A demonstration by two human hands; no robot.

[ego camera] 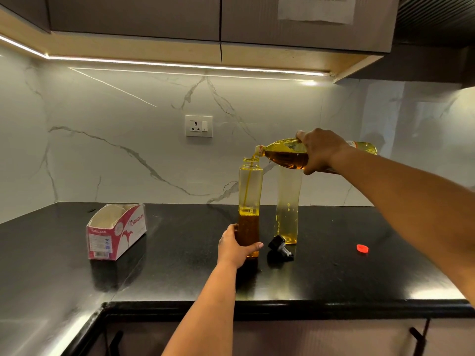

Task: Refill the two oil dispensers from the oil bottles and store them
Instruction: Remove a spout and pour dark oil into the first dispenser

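A tall clear oil dispenser [250, 191] stands open-topped on the black counter [180, 268], its lower part dark with oil. My left hand [235, 249] grips its base. My right hand [322, 151] holds an oil bottle [285, 154] tipped on its side above the dispenser, and a thin stream of oil runs from the bottle's mouth into the dispenser's neck. A second clear dispenser [288, 204], holding a little yellow oil at the bottom, stands just to the right behind. A black pour spout cap [280, 247] lies between the two dispensers.
A red bottle cap [362, 248] lies on the counter to the right. An open pink and white cardboard box [117, 231] sits at the left. A wall socket [199, 125] is on the marble backsplash. Dark wall cabinets [221, 19] hang overhead.
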